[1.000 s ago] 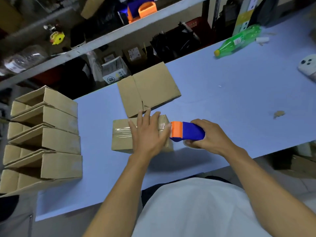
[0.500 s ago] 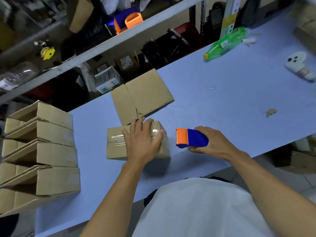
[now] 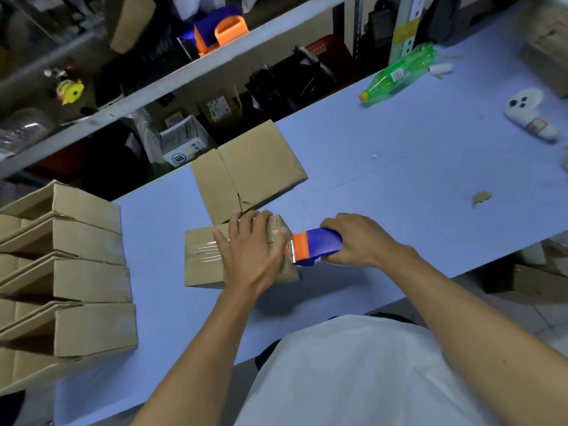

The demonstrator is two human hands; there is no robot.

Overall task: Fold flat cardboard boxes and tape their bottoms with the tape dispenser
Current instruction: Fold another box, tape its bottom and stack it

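Observation:
A small folded cardboard box (image 3: 201, 259) lies on the blue table (image 3: 384, 167), clear tape shining across its top. My left hand (image 3: 250, 253) presses flat on the box, fingers spread over its right half. My right hand (image 3: 358, 239) grips the blue handle of the tape dispenser (image 3: 316, 245). Its orange head with the toothed blade touches the box's right end. A flat unfolded cardboard box (image 3: 249, 172) lies just behind the taped one.
Several folded boxes (image 3: 76, 272) are stacked in a row at the left table edge. A green bottle (image 3: 399, 72), a white device (image 3: 528, 113) and a cardboard scrap (image 3: 481, 196) lie at the far right. Cluttered shelves (image 3: 184, 72) run behind the table.
The dispenser had pulled away to the right of the box half a second ago; now it is back against the box's right end. My left hand stays on the box.

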